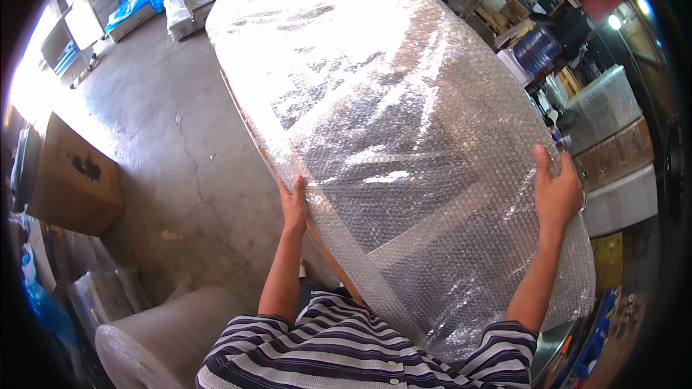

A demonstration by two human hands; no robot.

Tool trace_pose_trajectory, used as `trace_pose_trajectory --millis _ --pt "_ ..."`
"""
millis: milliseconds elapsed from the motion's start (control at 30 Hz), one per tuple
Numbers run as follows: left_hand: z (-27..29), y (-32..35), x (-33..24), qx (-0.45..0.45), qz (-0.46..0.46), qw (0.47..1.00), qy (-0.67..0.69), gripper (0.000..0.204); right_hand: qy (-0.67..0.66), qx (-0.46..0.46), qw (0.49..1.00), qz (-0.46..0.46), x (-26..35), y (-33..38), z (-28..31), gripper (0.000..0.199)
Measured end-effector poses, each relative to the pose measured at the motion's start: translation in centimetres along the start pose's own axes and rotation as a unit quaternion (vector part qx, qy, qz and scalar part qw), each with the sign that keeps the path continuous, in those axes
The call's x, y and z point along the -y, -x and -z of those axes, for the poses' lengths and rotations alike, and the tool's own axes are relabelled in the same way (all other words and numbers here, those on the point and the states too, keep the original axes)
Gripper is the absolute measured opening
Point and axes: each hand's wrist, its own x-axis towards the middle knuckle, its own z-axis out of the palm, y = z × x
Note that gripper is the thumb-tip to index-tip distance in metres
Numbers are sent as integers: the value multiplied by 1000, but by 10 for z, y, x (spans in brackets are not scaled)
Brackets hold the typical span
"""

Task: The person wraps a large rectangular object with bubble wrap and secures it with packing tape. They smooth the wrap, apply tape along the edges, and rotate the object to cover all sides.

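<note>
A large flat panel wrapped in clear bubble wrap stretches away from me, filling the middle of the view. A strip of its wooden edge shows along the left side. My left hand grips that left edge of the wrapped panel. My right hand holds the right edge, fingers pressed on the bubble wrap. Both forearms rise from my striped shirt at the bottom.
A roll of bubble wrap lies at the lower left. A cardboard box stands on the concrete floor at left. Wrapped items sit at the far back left, and a blue water jug with shelves and boxes crowds the right.
</note>
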Motion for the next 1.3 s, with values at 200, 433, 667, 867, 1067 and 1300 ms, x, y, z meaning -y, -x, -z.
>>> trace_pose_trajectory --millis 200,433,667,867,1067,1300 --pt "2 -11 21 -56 65 992 -95 83 -12 -21 1000 6 13 3 14 55" --pt "-12 18 25 16 307 936 171 96 -10 -44 998 46 14 10 24 48" --pt "-40 27 18 86 329 912 230 97 -131 49 986 89 3 15 60 58" --pt "-36 27 23 85 322 910 249 95 45 8 998 54 -53 61 97 67" --pt "-43 30 23 102 333 903 253 93 81 -82 990 76 -71 65 82 65" --pt "-39 23 34 75 338 908 236 91 39 -136 982 124 -65 63 88 62"
